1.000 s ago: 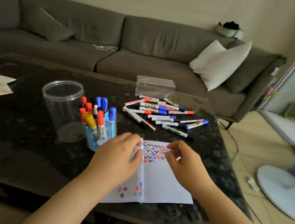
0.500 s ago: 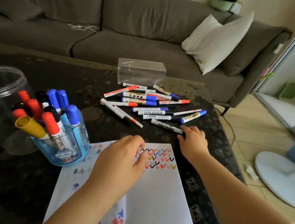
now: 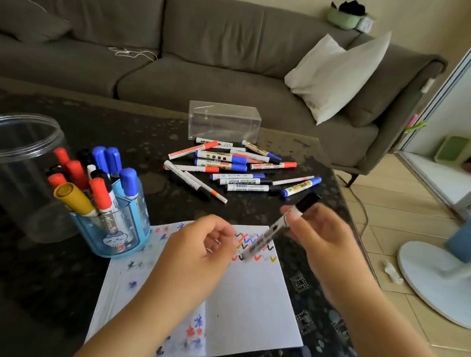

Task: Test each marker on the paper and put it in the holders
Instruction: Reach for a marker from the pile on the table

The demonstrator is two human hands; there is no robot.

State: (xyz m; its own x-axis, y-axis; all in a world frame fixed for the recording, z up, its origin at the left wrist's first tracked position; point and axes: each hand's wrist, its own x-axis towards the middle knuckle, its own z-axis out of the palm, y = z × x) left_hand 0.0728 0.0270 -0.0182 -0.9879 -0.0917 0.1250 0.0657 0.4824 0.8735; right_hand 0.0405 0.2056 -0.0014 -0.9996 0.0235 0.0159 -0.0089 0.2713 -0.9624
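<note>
Hands: right (image 3: pixel 322 241) grips marker (image 3: pixel 278 226); blue holder (image 3: pixel 117 234) holds markers.

The paper (image 3: pixel 250 300) lies at the table's (image 3: pixel 38 275) near edge. Left of it stands a holder (image 3: pixel 112 230) with markers in it, and a jar (image 3: pixel 13 161) beyond that, by the left edge. Loose markers (image 3: pixel 237 170) lie behind the paper, mid-table, before a box (image 3: pixel 224 121) at the far edge.

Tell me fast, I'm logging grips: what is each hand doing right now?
Left hand: fingers loosely curled over the white paper sheet, holding nothing.
Right hand: grips a black-capped white marker above the paper.
</note>
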